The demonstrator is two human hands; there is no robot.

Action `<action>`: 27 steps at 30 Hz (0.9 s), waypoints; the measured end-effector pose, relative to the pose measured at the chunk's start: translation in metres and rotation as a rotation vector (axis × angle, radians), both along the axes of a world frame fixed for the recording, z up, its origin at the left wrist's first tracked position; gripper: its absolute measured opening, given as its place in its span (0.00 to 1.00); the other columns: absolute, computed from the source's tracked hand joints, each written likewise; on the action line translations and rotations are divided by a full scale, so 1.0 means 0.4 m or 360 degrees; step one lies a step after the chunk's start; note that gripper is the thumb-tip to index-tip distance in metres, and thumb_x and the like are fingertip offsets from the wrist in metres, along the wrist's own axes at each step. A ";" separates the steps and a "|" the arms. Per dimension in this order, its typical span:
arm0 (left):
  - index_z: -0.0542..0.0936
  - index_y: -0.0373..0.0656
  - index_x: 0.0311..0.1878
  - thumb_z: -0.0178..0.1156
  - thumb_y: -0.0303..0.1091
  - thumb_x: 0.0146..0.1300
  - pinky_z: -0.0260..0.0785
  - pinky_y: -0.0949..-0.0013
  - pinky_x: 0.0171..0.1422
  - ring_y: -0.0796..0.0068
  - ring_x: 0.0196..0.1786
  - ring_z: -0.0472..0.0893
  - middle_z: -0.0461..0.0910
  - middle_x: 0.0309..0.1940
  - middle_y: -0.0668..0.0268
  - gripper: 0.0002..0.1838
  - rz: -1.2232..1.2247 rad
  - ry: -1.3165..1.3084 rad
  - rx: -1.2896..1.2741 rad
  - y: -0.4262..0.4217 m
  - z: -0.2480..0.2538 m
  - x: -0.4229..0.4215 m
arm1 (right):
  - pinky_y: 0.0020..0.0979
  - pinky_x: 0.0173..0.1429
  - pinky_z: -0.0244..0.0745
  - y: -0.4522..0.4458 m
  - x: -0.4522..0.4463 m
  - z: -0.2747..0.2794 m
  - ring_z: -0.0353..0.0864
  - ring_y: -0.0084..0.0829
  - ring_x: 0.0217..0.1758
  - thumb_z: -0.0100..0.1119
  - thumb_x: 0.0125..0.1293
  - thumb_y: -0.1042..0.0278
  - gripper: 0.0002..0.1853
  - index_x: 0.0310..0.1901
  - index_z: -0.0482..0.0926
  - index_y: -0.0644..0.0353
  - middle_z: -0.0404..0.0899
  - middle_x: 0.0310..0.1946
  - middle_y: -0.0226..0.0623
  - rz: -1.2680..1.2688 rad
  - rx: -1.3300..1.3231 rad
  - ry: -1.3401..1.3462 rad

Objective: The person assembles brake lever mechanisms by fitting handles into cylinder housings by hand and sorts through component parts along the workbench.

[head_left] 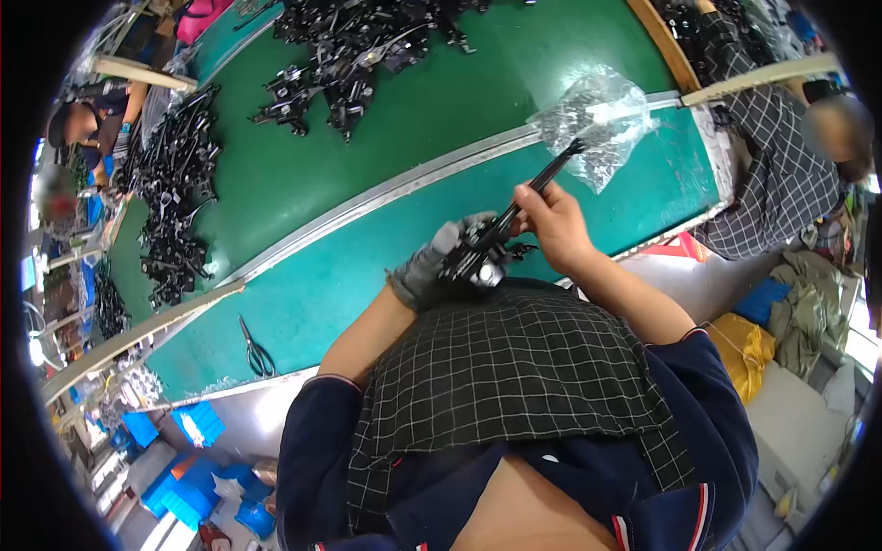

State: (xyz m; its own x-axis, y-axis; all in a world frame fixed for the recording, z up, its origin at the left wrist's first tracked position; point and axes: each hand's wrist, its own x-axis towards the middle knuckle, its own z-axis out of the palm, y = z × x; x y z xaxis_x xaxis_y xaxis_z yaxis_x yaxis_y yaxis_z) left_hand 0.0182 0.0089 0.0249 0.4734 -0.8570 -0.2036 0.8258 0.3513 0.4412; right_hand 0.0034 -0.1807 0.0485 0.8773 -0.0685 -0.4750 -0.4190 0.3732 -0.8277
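My left hand (425, 268), in a grey glove, is wrapped round a black metal assembly (473, 253) with a shiny round part, close to my apron. My bare right hand (551, 220) has its thumb and fingers closed on a bundle of black strips (558, 163), which slants up and right from the assembly. The far end of the strips overlaps a crumpled clear plastic bag (597, 115) on the green table (367, 234). What lies under my left palm is hidden.
Black-handled scissors (256, 354) lie at the table's left. Black parts pile up at the back (354, 55) and left (175, 197). A metal rail (377, 195) crosses the table. One person (92, 129) is at far left, another (781, 165) at right.
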 end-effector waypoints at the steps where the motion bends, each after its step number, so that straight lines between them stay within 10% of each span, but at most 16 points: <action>1: 0.69 0.43 0.57 0.58 0.54 0.59 0.70 0.66 0.51 0.71 0.46 0.76 0.73 0.48 0.64 0.30 -0.0079 -0.0175 -0.0006 0.005 -0.006 0.003 | 0.23 0.31 0.70 0.010 -0.016 0.016 0.73 0.21 0.25 0.56 0.65 0.62 0.11 0.38 0.70 0.61 0.73 0.25 0.29 0.0125 -0.0084 -0.0020; 9: 0.70 0.38 0.57 0.53 0.61 0.59 0.66 0.73 0.52 0.77 0.45 0.74 0.74 0.46 0.66 0.35 -0.0480 -0.1097 0.0778 -0.002 0.090 0.015 | 0.22 0.32 0.70 0.010 -0.060 0.065 0.73 0.18 0.25 0.54 0.66 0.62 0.11 0.35 0.69 0.62 0.72 0.22 0.28 0.0299 -0.0261 -0.0246; 17: 0.75 0.38 0.50 0.53 0.54 0.63 0.67 0.73 0.50 0.79 0.44 0.73 0.76 0.42 0.66 0.26 -0.0278 -0.0328 0.0740 -0.003 0.083 0.034 | 0.34 0.41 0.72 -0.117 -0.004 -0.149 0.77 0.30 0.37 0.49 0.68 0.52 0.18 0.42 0.72 0.62 0.75 0.28 0.37 0.0585 0.0312 -0.0060; 21: 0.76 0.39 0.49 0.54 0.55 0.62 0.69 0.73 0.48 0.79 0.43 0.74 0.76 0.42 0.66 0.26 -0.0028 -0.0250 0.0775 0.005 0.046 0.056 | 0.37 0.45 0.73 -0.239 0.044 -0.383 0.76 0.42 0.44 0.52 0.64 0.59 0.18 0.53 0.70 0.58 0.74 0.39 0.42 0.0351 -0.2145 0.0013; 27: 0.75 0.38 0.49 0.54 0.57 0.61 0.70 0.75 0.40 0.80 0.35 0.75 0.76 0.38 0.66 0.29 -0.0059 0.0059 0.0934 -0.018 0.018 0.093 | 0.39 0.39 0.74 -0.285 0.181 -0.363 0.78 0.40 0.38 0.55 0.61 0.60 0.14 0.47 0.73 0.53 0.75 0.39 0.38 0.0524 -0.2548 -0.0415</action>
